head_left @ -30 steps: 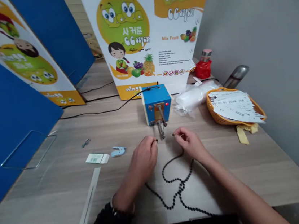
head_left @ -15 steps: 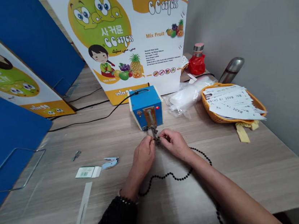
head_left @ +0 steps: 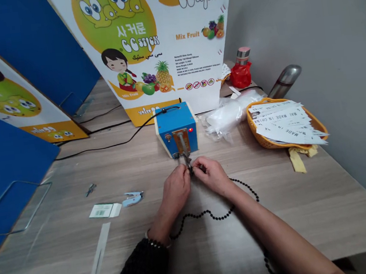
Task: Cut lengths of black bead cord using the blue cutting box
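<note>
A black bead strand (head_left: 218, 217) loops across the table under my right forearm. My left hand (head_left: 176, 185) pinches at the front tip of a small blue machine (head_left: 176, 120), with fingertips closed on what looks like the strand's upper end. Facing it from the right, my right hand (head_left: 211, 174) is also closed in a pinch on the dark strand. Between the two hands, the machine's metal spindle (head_left: 184, 148) points toward me. A red light glows on the machine's front. The exact bead or thread between the fingertips is too small to make out.
To the left lie a light blue stapler (head_left: 133, 198), a small staple box (head_left: 105, 210), a metal bit (head_left: 90, 189) and a paper strip (head_left: 97, 265). On the right are a yellow basket (head_left: 267, 143) of labels, plastic bags (head_left: 227, 116) and a steel flask (head_left: 284, 81). Cardboard panels (head_left: 202, 74) stand behind.
The camera view has shifted slightly. Both hands stay at the spindle tip, still pinching, with the right fingers moved a little. The strand lies nearly as before.
</note>
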The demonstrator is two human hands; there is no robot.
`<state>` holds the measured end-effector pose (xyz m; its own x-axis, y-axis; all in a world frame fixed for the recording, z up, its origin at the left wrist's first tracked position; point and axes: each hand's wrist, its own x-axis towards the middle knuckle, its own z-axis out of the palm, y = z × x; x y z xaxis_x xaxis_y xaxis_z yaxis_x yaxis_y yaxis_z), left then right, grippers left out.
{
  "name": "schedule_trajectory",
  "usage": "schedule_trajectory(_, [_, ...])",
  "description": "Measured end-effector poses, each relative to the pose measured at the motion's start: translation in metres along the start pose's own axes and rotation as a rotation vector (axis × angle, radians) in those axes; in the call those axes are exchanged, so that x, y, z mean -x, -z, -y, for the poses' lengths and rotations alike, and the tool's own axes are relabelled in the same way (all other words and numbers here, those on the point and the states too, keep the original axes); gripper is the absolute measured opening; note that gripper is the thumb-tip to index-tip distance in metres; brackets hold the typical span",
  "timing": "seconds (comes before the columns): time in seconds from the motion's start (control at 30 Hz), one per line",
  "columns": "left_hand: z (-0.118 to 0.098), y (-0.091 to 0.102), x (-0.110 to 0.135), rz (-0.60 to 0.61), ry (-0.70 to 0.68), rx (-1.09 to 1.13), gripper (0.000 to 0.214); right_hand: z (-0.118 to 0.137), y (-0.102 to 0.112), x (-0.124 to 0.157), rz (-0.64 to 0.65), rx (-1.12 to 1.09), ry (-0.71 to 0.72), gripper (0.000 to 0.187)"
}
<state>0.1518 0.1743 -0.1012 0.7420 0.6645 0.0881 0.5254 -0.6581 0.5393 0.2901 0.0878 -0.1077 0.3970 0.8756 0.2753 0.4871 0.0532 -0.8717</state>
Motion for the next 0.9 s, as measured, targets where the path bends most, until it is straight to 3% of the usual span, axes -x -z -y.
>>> schedule_trajectory(0.6, [-0.007,0.003,0.007,0.012,0.01,-0.005,0.018,0.007,0.001,0.006,0.023,0.008,-0.009,0.008])
schedule_trajectory(0.9, [-0.013,0.004,0.019,0.007,0.019,0.103,0.022,0.012,0.001,0.019,0.03,-0.013,-0.033,0.008])
